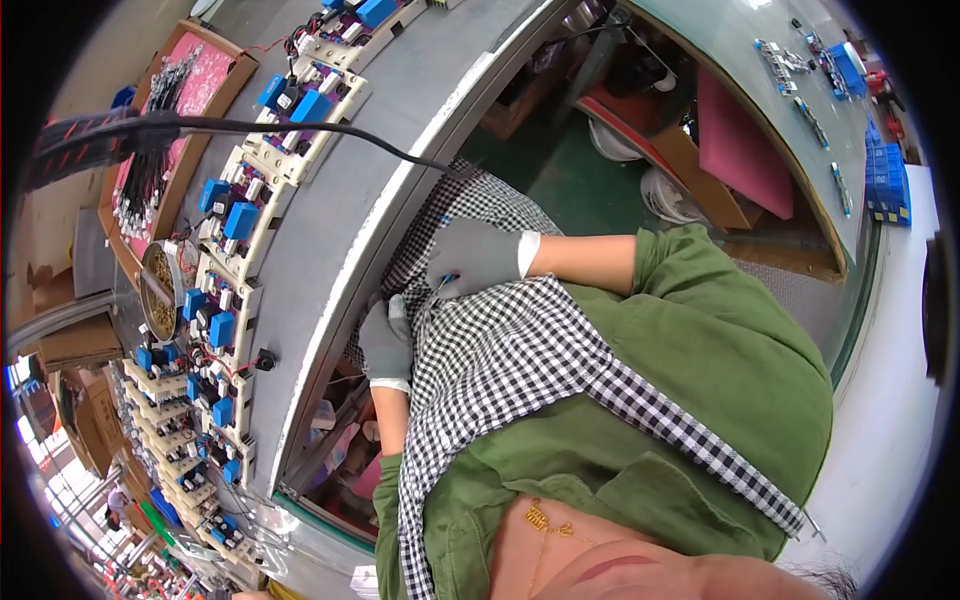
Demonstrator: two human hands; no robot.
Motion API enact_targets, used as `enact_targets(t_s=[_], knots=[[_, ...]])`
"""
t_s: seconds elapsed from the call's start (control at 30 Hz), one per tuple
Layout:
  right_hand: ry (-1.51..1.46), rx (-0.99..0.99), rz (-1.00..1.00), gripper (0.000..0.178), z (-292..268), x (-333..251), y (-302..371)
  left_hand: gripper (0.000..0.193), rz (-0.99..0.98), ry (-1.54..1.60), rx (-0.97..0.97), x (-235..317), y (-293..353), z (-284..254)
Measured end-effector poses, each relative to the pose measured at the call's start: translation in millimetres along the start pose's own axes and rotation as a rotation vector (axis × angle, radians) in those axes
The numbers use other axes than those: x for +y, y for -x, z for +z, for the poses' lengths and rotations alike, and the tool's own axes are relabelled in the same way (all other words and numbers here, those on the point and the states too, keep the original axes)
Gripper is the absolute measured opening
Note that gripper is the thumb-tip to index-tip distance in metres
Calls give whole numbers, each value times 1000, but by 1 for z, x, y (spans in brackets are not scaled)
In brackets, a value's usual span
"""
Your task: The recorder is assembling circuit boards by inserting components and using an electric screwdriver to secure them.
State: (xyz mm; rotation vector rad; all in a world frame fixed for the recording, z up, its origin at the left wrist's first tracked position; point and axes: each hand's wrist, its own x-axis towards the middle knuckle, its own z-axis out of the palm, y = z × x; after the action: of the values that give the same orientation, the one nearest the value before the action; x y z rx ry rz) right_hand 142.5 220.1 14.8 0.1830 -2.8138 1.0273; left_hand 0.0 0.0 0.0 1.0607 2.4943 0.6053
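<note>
An open cardboard box (240, 70), lined with pink sheet, holds a bundle of black wire leads (165, 120) with white connectors. Next to it, a round metal bowl (149, 318) contains small brass-coloured parts (160, 285). Beneath the workbench, near a pink panel (735, 150), stand two white buckets (672, 197), their contents not clear; a blue plastic bin (886, 180) sits at the far right.

Circuit boards on cream plastic frames (262, 235), with blue components, line the grey bench (310, 225), crowding together at lower left. A black cable (300, 127) crosses in front of the box and its leads, partly blocking them.

Over the checked apron (510, 345), a small dark-and-blue piece (449, 279) shows at the right hand's (480, 258) bent fingertips; whether they clamp it cannot be told. The left hand (387, 342), also grey-gloved, is just beside, against the apron; its fingertips are hidden, so their grip cannot be told.
</note>
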Motion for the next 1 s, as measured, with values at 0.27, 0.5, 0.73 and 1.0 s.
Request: enact_targets(t_s=[0.27,0.5,0.73,1.0], knots=[[-101,101,-287,13,-9,-8,-13,53,-29,22,-85,-10,-2,1],[-246,-27,-141,16,3,13,-5,53,70,-26,106,-6,0,5],[-560,171,273,17,-50,8,-1,50,62,2,20,0,-2,-2],[-302,829,632,32,-3,104,29,46,18,-29,2,11,4,-8]])
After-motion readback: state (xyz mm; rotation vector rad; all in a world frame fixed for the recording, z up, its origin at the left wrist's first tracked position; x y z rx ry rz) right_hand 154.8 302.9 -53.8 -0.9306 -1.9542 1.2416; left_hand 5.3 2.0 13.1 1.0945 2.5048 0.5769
